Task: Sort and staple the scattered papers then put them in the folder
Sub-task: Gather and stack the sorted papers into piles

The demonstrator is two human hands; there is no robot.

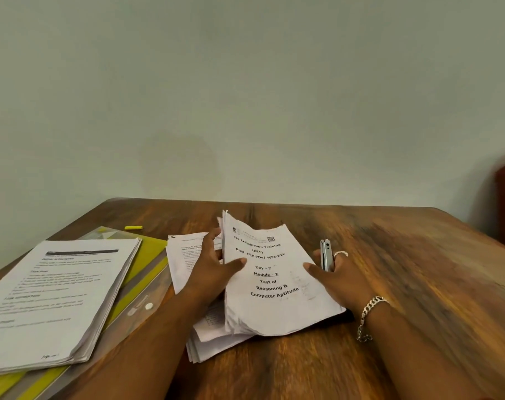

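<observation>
**Both hands on the booklet at frame centre**

Forearms reach up from the bottom edge. My left hand (213, 264) holds the printed booklet (277, 284) at its left edge, thumb on the cover. My right hand (336, 277) grips a silver stapler (326, 254), thumb touching the booklet's right side. Loose sheets (185, 264) lie beneath. At lower left, another paper stack (58, 298) sits on a yellow folder (147, 255) on the desk (418, 284).

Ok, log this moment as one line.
phase: sorting | left hand: grips booklet edge | right hand: holds stapler, thumb on booklet | done stack: on folder
</observation>
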